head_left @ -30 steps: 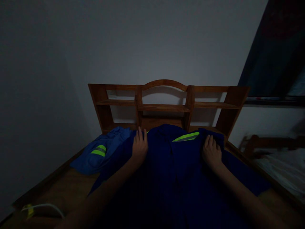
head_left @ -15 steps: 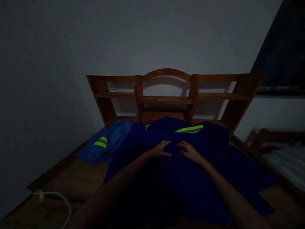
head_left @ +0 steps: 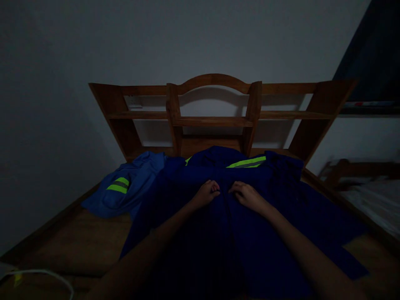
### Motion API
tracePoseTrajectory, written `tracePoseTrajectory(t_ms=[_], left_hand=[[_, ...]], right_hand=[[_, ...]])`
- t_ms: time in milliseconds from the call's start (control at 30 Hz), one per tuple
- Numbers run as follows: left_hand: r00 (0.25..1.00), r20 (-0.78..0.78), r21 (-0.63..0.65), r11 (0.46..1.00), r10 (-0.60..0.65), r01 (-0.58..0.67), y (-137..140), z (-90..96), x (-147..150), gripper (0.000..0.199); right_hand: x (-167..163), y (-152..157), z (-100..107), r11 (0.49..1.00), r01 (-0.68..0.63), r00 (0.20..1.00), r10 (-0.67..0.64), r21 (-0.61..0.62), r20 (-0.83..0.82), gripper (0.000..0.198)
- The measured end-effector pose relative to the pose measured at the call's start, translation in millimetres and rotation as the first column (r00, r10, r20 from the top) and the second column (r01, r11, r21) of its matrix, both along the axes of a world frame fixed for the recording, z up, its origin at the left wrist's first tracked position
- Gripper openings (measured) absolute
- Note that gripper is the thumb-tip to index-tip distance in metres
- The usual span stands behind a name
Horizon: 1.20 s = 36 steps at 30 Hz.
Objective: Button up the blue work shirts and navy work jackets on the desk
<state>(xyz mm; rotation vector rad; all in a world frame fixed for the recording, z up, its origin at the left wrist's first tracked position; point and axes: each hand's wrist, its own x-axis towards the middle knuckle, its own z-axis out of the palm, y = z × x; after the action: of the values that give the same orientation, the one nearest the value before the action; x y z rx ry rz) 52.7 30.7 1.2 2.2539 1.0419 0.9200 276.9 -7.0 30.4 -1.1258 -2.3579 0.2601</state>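
Note:
A dark blue work jacket with a yellow-green and grey reflective band lies spread out before me, a dark line running down its middle. My left hand is left of that line, its fingers curled in and closed at the cloth. Across the line, my right hand is also closed, fingertips bent down onto the jacket. How much fabric sits between the fingers is hard to see in the dim light. Left of the jacket lies a lighter blue garment, crumpled, with a reflective patch.
A wooden headboard with shelves stands behind the clothes, against a pale wall. Wooden boards show at the left under the garments. A white cable curves at the lower left. Whitish bedding lies at the right.
My fingers, stretched out before, have curled in and closed at the jacket's middle. The camera view has shifted, bringing the headboard slightly nearer and higher.

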Motion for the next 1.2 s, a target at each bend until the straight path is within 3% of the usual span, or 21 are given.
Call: tracePoseTrajectory(t_ms=[233,333,433,633,767,1033,1200], left_hand=[[0.998,0.061,-0.016,1.0,-0.019,0.02,-0.5,-3.8,-0.5,0.027],[0.996,0.083,-0.073,0.997,-0.02,0.026,-1.6,-3.8,-1.8,0.032],[0.994,0.097,-0.125,0.99,-0.052,0.064,-2.1,-2.5,-5.0,0.035],[0.991,0.134,-0.129,0.991,-0.018,0.035,-5.2,0.9,-7.0,0.024],[0.977,0.206,-0.15,0.989,0.046,-0.015,-9.5,4.5,-2.0,0.018],[0.899,0.43,-0.287,0.957,0.089,0.042,-15.0,11.1,5.1,0.02],[0.827,0.549,-0.357,0.929,0.122,0.1,-20.8,10.4,11.8,0.026]], right_hand=[[-9.0,-11.0,6.2,0.997,0.035,0.978,-0.049,0.072,0.201,0.035],[-8.1,-9.1,1.6,0.998,0.052,0.993,-0.054,0.021,0.109,0.037],[-1.9,-3.9,-1.3,0.995,0.045,0.995,-0.052,-0.089,-0.083,0.039],[0.3,-3.7,8.9,0.971,-0.028,0.898,-0.08,-0.237,-0.433,0.029],[-11.8,-9.1,10.4,0.965,-0.08,0.887,-0.044,-0.248,-0.46,0.027],[-21.5,-6.1,-2.9,0.979,-0.021,0.907,-0.068,-0.205,-0.415,0.026],[-21.1,-6.4,-1.1,0.956,-0.011,0.869,-0.135,-0.292,-0.476,0.028]])
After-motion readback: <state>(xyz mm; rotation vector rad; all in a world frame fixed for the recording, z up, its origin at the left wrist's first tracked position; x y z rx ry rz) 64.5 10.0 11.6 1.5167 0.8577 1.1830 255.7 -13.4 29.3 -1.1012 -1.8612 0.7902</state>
